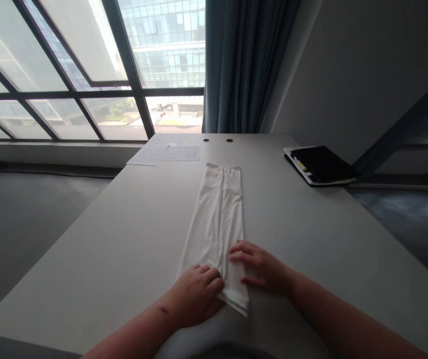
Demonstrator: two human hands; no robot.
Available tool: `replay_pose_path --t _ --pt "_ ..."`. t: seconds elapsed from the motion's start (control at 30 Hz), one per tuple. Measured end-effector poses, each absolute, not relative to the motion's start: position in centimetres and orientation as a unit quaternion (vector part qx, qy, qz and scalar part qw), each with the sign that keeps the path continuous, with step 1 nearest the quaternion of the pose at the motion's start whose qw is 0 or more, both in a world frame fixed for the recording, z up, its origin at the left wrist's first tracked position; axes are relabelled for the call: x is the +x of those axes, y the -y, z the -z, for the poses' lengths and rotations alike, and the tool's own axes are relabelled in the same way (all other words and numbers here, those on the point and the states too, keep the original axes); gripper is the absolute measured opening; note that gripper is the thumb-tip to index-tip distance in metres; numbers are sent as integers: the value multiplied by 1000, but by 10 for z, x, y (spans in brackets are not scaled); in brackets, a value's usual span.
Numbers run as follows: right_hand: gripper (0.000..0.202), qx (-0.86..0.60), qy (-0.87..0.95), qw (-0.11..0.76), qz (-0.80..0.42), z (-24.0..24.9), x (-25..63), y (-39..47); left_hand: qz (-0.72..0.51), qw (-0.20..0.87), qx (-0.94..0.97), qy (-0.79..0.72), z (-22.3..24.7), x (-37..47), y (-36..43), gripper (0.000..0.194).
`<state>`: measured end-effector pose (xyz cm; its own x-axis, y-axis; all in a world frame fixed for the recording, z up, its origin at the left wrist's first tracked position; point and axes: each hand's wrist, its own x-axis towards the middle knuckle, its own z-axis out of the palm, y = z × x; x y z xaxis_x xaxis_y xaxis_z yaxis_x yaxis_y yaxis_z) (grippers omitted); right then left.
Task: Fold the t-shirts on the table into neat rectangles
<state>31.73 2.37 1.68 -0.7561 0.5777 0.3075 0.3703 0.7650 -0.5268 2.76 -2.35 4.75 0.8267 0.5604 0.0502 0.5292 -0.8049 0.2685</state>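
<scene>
A white garment lies lengthwise on the table in a long, narrow fold, with a seam or fold line running down its middle. Its far end is slightly gathered, and the near end has a slanted hem. My left hand is at the near left corner, its fingers curled over the cloth and closed on it; the thumb side is partly hidden. On the right edge of the garment rests my right hand, fingers apart and slightly blurred, touching the cloth from above.
The white table extends toward a window and a blue curtain. Sheets of paper lie at its far left, near two round holes. A black folder rests on a stack at the far right.
</scene>
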Motion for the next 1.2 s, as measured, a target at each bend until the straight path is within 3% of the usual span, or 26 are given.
replay_pose_path --t 0.1,0.2,0.3,0.57,0.7,0.87,1.0,1.2 --pt "62 -257 927 168 -216 -15 312 32 -72 142 959 -235 -47 14 24 42" --pt "57 -272 926 167 -201 -14 310 52 -75 115 963 -230 -41 4 27 23" --pt "58 -269 929 174 -188 -14 304 59 -82 75 961 -253 -34 7 32 22" --pt "59 -381 867 300 -115 -7 268 76 -91 156 884 -431 -31 36 36 13" --pt "48 -423 832 330 -138 -7 274 68 -96 174 876 -439 -28 41 35 13" --pt "28 -384 870 287 -112 -7 282 62 -121 190 903 -365 -29 35 35 28" --pt "28 -355 881 278 -141 -11 290 65 -96 183 926 -317 -37 5 34 48" --pt "31 -290 892 292 -186 -22 303 70 -97 187 916 -342 -41 -46 35 40"
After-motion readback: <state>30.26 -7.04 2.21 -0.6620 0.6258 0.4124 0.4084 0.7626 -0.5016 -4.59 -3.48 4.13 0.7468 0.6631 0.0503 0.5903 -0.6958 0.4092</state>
